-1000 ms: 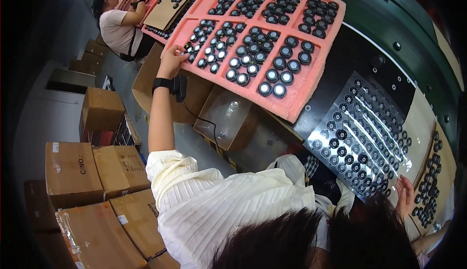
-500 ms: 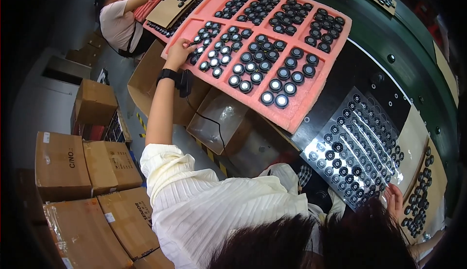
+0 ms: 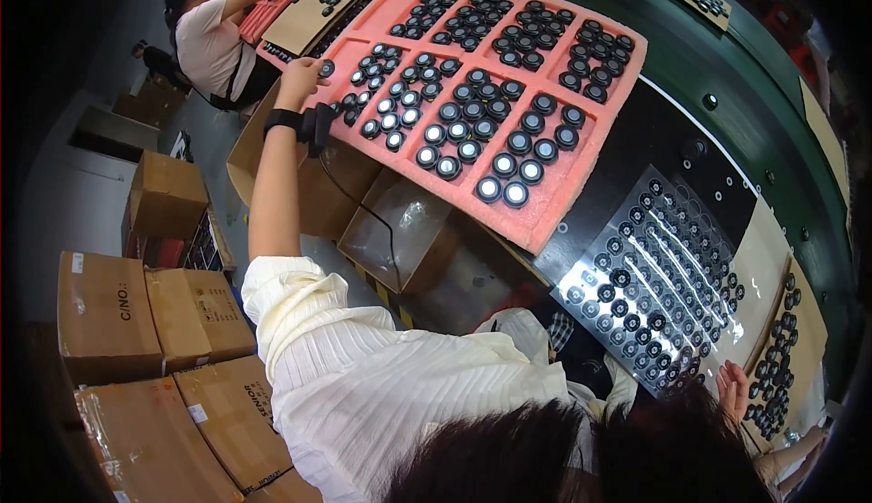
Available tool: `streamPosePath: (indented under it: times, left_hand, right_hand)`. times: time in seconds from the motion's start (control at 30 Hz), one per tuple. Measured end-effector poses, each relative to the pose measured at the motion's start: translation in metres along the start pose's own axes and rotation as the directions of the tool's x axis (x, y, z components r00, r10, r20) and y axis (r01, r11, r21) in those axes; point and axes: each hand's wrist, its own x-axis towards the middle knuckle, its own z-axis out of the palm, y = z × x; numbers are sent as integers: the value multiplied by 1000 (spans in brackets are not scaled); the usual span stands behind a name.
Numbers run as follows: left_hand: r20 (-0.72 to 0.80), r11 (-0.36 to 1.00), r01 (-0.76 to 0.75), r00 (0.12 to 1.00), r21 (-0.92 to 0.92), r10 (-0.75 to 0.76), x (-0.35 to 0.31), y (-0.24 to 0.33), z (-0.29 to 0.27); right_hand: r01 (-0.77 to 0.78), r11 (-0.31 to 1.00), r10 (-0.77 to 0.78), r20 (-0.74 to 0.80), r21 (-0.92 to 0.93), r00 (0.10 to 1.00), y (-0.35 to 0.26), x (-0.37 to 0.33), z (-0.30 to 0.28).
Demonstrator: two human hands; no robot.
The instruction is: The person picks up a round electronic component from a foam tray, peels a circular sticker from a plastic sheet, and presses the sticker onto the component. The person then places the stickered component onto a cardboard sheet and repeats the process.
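Observation:
My left hand (image 3: 299, 84), with a black band on its wrist, reaches to the far left edge of the pink foam tray (image 3: 581, 192). Its fingers pinch a small round black part (image 3: 326, 69) with a greyish face, just above the tray's left corner. Several similar round parts (image 3: 517, 195) with silvery centres sit in the tray's compartments. At the lower right, my right hand (image 3: 732, 388) is partly hidden by dark hair. Its fingers are apart and loosely bent, beside the near corner of a clear plastic sheet (image 3: 649, 289) bearing rows of round black pieces.
A cardboard sheet (image 3: 813, 321) with loose black pieces lies at the right. Beyond the tray runs a green conveyor belt (image 3: 677, 49). Cardboard boxes (image 3: 109, 317) are stacked at the left, and an open box (image 3: 400, 221) stands under the tray. A co-worker (image 3: 213, 44) sits at the far left.
My left hand has moved up and left from the tray's left compartment, with a round black part now showing in its fingers. My right hand stays near the sheet's corner. The whole view has shifted slightly.

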Motion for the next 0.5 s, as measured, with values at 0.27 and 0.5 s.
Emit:
streamPosePath:
  times: [0.27,0.5]
  left_hand:
    - [-117,962,-39,990,270,73,68,-42,7]
    - [-92,963,-226,966,147,241,39,-17,16]
  right_hand:
    - [-8,1000,7,-44,-17,999,-7,-5,-7]
    - [-82,993,70,-140,-80,988,-20,-8,2]
